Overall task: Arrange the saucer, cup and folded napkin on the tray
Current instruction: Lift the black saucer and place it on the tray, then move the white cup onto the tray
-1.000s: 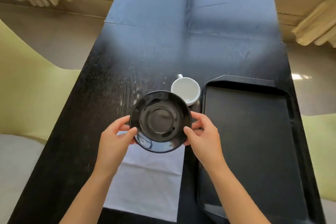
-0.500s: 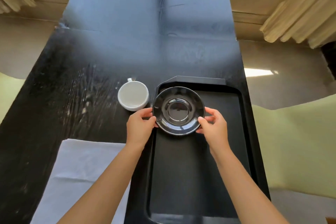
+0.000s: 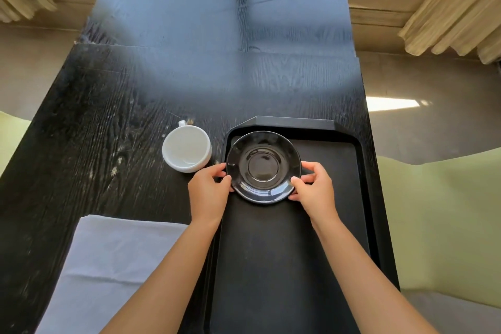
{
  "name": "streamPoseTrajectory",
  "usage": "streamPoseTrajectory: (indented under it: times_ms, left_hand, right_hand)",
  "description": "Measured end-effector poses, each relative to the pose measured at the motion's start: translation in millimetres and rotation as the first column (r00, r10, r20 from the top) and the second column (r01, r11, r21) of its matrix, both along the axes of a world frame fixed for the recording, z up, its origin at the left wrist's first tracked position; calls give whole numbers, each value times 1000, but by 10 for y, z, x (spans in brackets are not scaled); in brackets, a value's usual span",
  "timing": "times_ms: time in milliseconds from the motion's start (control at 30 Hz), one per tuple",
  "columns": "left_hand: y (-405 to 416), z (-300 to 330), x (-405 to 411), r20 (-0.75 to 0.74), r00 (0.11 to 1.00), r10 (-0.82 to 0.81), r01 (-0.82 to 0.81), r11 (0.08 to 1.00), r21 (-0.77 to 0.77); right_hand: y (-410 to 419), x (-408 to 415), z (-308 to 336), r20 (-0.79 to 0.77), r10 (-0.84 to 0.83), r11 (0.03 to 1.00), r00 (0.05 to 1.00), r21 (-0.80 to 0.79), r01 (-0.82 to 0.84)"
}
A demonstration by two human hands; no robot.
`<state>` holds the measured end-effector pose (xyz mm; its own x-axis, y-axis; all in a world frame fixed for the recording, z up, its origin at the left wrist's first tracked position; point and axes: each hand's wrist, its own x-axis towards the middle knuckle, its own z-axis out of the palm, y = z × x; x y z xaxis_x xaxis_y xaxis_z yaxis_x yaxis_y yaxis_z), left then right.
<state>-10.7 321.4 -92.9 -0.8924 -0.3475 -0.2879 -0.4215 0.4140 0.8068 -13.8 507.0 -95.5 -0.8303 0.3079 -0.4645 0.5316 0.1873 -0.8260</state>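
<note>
Pinching saucer (image 3: 263,167) rim, fingers (image 3: 299,181) either side

Glossy black saucer (image 3: 263,167), black tray (image 3: 284,266), white cup (image 3: 186,149), white napkin (image 3: 108,266), black wood-grain table (image 3: 95,130)

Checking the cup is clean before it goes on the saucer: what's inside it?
The round white ceramic cup on the dark wooden table looks empty: only its white inner wall and bottom show. Nothing covers its opening.
</note>
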Motion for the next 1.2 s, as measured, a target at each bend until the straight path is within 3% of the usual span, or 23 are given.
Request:
streamPoseTrajectory:
  times_ms: [133, 267, 367, 467, 533, 567, 667, 733, 800, 933, 1200]
  left_hand:
    - [-13, 4, 12, 4, 1000, -5, 5, 1000, 9]
    - [-107, 60, 15, 65, 996, -55, 46, 990, 135]
    - [-285, 127, 114, 47, 995, -84, 78, 990, 118]
    - [-578, 217, 308, -207, 973, -102, 65, 982, -178]
    - [-823, 201, 332, -314, 917, -245, 86, 892, -443]
    - [-941, 168, 301, -299, 895, -332, 120, 823, -555]
    - [-1171, 105, 136, -111, 813, -571, 311, 589, -746]
    - [-1228, 97, 40, 9, 771, -637, 404, 478, -780]
    - [-1261, 85, -20, 54, 743, -667, 446, 433, -783]
    - [-1306, 4, -31, -25, 716, -698, 439, 478, -761]
    - [-1270, -89, 146, -189, 756, -626, 334, 618, -712]
  right_hand:
    - [9, -11, 1, 22, 29, 999, 999, 15, -30]
    - [60, -6, 40, 72, 62, 997, 995, 46, -65]
    - [0, 36, 110, -100, 57, 938, 993, 345, -19]
    - [-309, 51, 227, -346, 316, 804, 883, 592, -57]
    - [-582, -7, 239, -359, 581, 676, 730, 712, -188]
    - [-712, -57, 229, -330, 696, 591, 637, 767, -248]
    - [-1032, -218, 144, -206, 884, 365, 420, 866, -342]
    - [-1158, -302, 79, -129, 924, 265, 361, 896, -358]
    - [-1209, -360, 23, -90, 934, 219, 345, 909, -356]
    - [-1216, -450, 16, -86, 961, 182, 264, 913, -365]
    - [-1194, -484, 5, -86, 991, 119, 100, 912, -393]
